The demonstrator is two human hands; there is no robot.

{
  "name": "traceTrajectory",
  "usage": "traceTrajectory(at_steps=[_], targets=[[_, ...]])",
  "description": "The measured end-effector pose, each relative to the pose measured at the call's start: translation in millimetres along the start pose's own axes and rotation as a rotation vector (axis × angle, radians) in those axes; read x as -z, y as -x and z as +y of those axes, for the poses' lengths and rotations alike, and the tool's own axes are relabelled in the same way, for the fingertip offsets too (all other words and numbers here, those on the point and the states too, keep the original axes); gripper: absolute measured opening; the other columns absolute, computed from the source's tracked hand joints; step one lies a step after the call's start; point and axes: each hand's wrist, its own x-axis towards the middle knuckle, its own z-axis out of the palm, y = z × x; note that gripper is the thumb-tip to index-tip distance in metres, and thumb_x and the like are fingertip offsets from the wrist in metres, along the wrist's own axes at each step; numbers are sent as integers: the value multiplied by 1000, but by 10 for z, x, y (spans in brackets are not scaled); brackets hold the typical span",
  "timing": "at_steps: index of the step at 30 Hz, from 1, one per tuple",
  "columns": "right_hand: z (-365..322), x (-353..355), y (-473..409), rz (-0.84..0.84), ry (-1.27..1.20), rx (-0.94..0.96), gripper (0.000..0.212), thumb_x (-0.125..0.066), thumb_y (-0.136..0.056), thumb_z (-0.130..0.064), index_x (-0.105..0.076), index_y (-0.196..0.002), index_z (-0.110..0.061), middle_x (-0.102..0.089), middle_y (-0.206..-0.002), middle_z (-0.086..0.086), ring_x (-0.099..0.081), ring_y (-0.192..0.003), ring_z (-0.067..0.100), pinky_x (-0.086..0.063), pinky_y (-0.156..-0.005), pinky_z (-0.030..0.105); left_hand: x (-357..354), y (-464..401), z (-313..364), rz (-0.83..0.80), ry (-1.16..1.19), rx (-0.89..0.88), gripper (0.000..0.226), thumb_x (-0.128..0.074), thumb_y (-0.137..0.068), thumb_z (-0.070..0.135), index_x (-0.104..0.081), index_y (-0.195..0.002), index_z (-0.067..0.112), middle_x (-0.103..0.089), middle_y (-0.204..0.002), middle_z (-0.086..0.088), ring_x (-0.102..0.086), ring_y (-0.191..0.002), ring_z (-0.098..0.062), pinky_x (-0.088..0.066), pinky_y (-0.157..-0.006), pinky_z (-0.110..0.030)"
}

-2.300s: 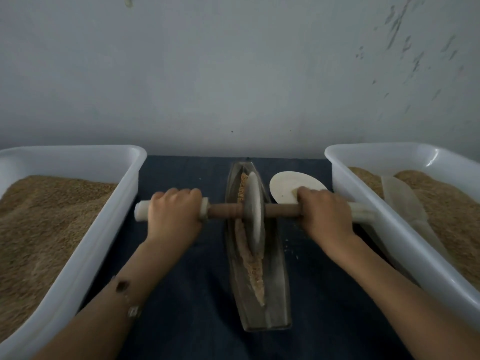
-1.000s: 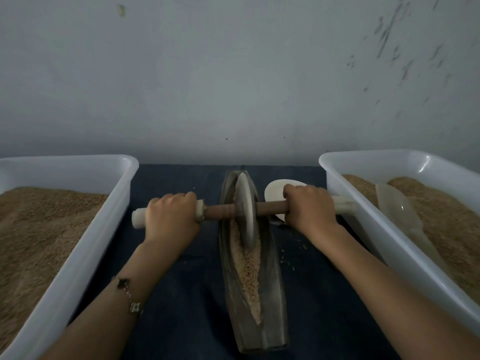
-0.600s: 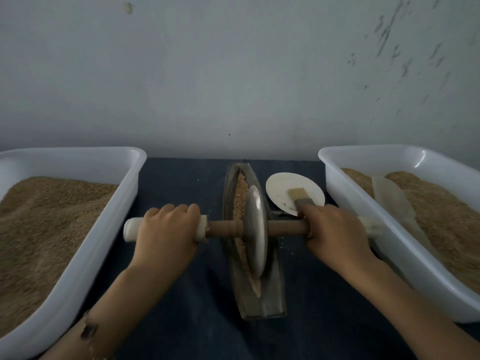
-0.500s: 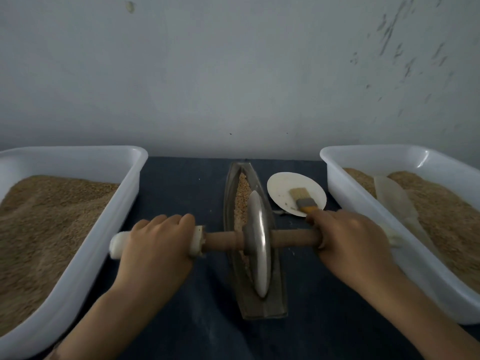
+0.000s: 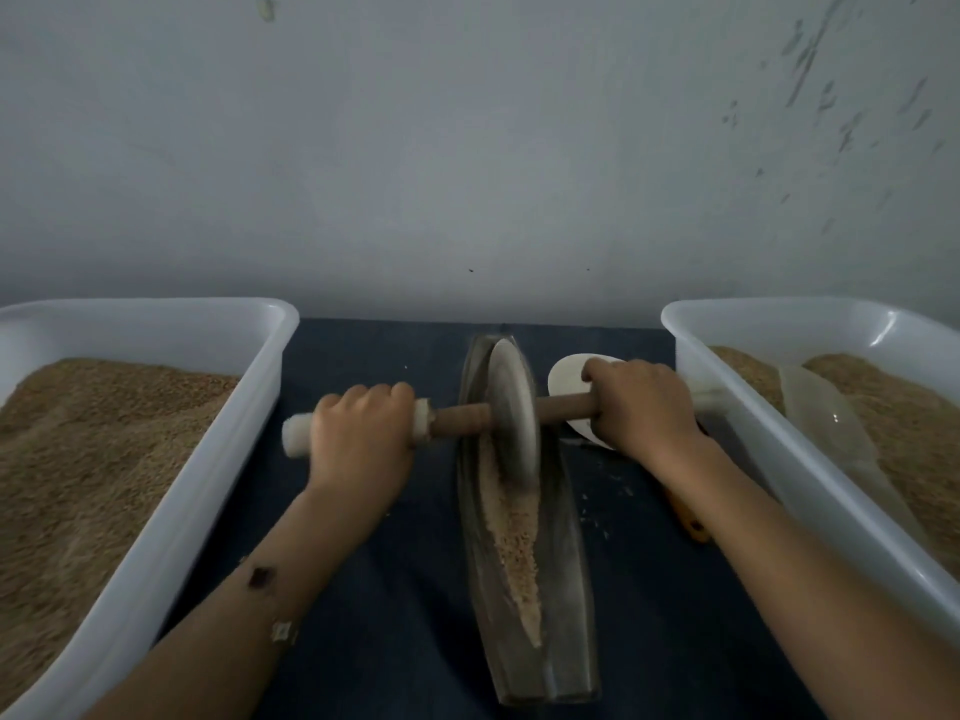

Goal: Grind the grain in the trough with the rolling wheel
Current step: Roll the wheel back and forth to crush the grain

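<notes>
Grinding stroke in progress. The boat-shaped trough (image 5: pixel 524 589) lies lengthwise at centre frame on a dark cloth (image 5: pixel 395 589), holding a ridge of grain (image 5: pixel 514 543) along its channel. The rolling wheel (image 5: pixel 511 413) stands upright in the trough's far end, towards the upper centre, its rim blurred. The wooden axle (image 5: pixel 462 419) runs across the frame through the wheel.

Left hand (image 5: pixel 361 439): fingers curled fully round the pale left grip. Right hand (image 5: pixel 641 407): fingers curled round the axle's right side.

Assessment: most visible grain lies nearer the viewer and appears coarse, so work is unfinished. The next move calls for an even draw with both hands towards the lower frame, wheel kept upright in the channel.

White tubs (image 5: pixel 171 511) of grain flank the trough at frame left and right.
</notes>
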Motion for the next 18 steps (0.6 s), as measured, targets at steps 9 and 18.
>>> traceTrajectory(at_steps=[9, 18], targets=[[1, -157, -138, 245, 21, -41, 17, -52, -78, -1, -58, -90, -11, -62, -78, 8, -55, -73, 30, -23, -59, 32, -33, -322, 55, 3, -31, 59, 15, -62, -82, 18, -50, -92, 17, -62, -93, -2, -57, -88, -21, -33, -72, -31], [-2, 383, 1042, 259, -85, 91, 33, -80, -52, -1, -68, -81, -12, -59, -60, 2, -54, -52, 22, -36, -48, 27, 421, 590, -43, 81, 132, -182, 43, -84, -46, 7, -47, -64, 16, -51, -57, -1, -48, -50, -21, -30, -53, -29]])
